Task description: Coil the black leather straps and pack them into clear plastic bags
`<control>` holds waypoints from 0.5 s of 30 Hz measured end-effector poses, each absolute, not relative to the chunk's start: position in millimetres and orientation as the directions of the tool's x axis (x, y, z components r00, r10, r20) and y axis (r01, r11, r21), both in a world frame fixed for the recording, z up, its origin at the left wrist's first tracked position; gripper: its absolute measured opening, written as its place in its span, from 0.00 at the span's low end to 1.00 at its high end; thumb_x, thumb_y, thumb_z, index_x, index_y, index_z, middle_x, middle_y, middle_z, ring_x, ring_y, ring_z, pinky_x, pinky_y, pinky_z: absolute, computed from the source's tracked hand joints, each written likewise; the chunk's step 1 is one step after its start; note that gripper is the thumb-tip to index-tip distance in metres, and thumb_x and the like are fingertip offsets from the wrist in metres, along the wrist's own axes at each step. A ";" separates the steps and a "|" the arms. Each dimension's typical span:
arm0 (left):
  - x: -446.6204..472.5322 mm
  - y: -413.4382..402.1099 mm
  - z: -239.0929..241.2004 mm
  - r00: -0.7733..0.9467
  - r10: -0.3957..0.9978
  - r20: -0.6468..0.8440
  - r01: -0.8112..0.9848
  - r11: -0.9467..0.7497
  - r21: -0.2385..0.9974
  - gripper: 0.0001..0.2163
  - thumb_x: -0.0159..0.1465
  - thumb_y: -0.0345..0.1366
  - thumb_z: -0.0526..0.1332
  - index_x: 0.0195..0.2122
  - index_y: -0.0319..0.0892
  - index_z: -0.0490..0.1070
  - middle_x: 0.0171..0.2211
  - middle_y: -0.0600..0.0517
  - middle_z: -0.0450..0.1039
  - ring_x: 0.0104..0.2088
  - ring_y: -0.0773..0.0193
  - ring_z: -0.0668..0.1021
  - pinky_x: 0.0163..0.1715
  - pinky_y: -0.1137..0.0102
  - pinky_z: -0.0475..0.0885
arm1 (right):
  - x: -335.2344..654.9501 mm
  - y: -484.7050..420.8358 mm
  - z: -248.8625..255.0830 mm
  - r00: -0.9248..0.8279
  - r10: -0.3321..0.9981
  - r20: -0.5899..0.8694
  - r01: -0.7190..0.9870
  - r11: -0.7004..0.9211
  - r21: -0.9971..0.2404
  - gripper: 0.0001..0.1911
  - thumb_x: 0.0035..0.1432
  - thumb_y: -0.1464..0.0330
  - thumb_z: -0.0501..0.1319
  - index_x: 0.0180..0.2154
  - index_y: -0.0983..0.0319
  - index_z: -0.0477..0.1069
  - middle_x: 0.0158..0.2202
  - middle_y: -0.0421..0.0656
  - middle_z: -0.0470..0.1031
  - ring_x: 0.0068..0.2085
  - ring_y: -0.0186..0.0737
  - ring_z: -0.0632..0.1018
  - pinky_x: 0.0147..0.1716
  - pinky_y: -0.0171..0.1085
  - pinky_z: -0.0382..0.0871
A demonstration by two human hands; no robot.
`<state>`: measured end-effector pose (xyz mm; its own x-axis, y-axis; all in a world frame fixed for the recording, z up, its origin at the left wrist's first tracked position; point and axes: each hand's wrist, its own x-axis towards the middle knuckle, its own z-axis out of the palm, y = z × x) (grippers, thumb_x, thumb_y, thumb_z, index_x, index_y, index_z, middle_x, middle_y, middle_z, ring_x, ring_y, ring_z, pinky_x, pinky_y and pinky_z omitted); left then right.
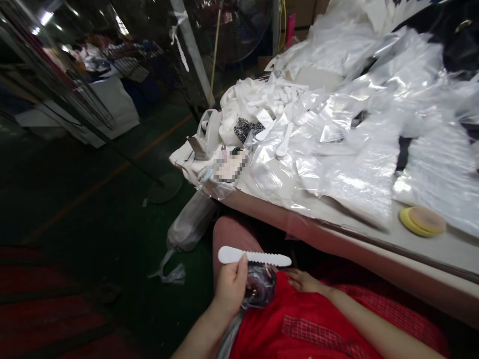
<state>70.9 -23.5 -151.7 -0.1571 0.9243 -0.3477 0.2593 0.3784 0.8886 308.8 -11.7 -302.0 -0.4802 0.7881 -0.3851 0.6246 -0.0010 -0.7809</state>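
There is one knife (254, 258) in hand, white plastic with a toothed edge. It is at 6 o'clock in the view, low over the lap and in front of the table (359, 237) edge. Its long axis is almost level and runs from 9 o'clock to 3 o'clock. The rounded handle end points to 9 o'clock and the toothed tip points to 3 o'clock.

Two hands are visible. The left hand (230, 286) pinches the knife from below, with the thumb on the near face close to where the handle meets the teeth. The right hand (305, 281) lies open and loose on the red cloth (299, 324), at 3 o'clock from the left hand, and it holds nothing.

One small clear bag (260, 289) sits between the two hands, touching the left hand. I cannot tell if the lower fingers grip it.

On the table, at 12 o'clock from the knife, there is one pile (262, 99) of white knives, too many to count. Many clear bags (359, 164) cover the table towards 2 o'clock. One yellow pad (422, 222) lies near the table edge at 3 o'clock. One round fan base (164, 187) stands on the floor at 10 o'clock.
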 end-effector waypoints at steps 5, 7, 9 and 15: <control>49.0 -15.3 -155.3 -0.244 0.857 -0.454 0.072 0.483 0.873 0.30 0.54 0.66 0.59 0.22 0.38 0.68 0.15 0.55 0.65 0.16 0.69 0.65 0.16 0.74 0.61 | 322.6 -11.5 -319.9 -0.353 0.738 -0.576 0.677 -0.223 -0.702 0.11 0.64 0.65 0.63 0.46 0.64 0.73 0.46 0.45 0.76 0.45 0.43 0.78 0.47 0.48 0.73; 53.3 -15.5 -155.2 -0.223 0.849 -0.480 0.038 0.499 0.866 0.29 0.54 0.65 0.59 0.22 0.38 0.68 0.14 0.55 0.65 0.16 0.69 0.65 0.16 0.74 0.60 | 325.9 -7.9 -314.0 -0.302 0.738 -0.603 0.670 -0.286 -0.685 0.10 0.64 0.64 0.62 0.42 0.65 0.74 0.41 0.44 0.78 0.42 0.41 0.79 0.45 0.47 0.73; 61.6 -15.4 -156.2 -0.188 0.852 -0.489 0.039 0.504 0.863 0.30 0.55 0.66 0.58 0.21 0.39 0.67 0.14 0.55 0.64 0.15 0.70 0.65 0.16 0.75 0.59 | 327.5 -1.6 -298.7 -0.285 0.758 -0.586 0.626 -0.316 -0.713 0.12 0.65 0.63 0.59 0.38 0.64 0.75 0.36 0.44 0.79 0.39 0.43 0.80 0.45 0.47 0.73; 86.4 -9.1 -163.3 -0.025 0.898 -0.439 0.116 0.439 0.891 0.30 0.60 0.64 0.53 0.22 0.38 0.68 0.16 0.52 0.68 0.18 0.67 0.68 0.18 0.74 0.61 | 339.3 10.7 -224.3 -0.337 0.821 -0.461 0.367 -0.337 -0.867 0.25 0.63 0.51 0.53 0.47 0.63 0.74 0.45 0.49 0.81 0.44 0.46 0.81 0.46 0.42 0.73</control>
